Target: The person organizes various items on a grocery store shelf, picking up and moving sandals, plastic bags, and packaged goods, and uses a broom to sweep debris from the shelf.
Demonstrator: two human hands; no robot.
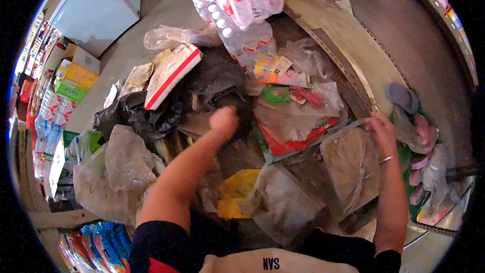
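My left hand (224,122) is closed and blurred over a pile of black plastic bags (216,76); whether it grips any film is not clear. To the right, my right hand (380,129), a bangle on its wrist, pinches the top edge of a clear plastic bag (352,167) that hangs down in front of me. Between the hands lie a red and green sheet (282,148) under clear film, a small green packet (277,94) and a red net or string bundle (308,96). A white foam slab with a red edge (172,77) leans on the black bags.
Shrink-wrapped water bottles (242,3) stand at the far side. A pale blue cabinet (98,11) and cartons (75,76) are at the left, beside packed shelves. Crumpled clear bags (113,170) and a yellow bag (238,193) lie near me. A curved board (352,45) runs along the right.
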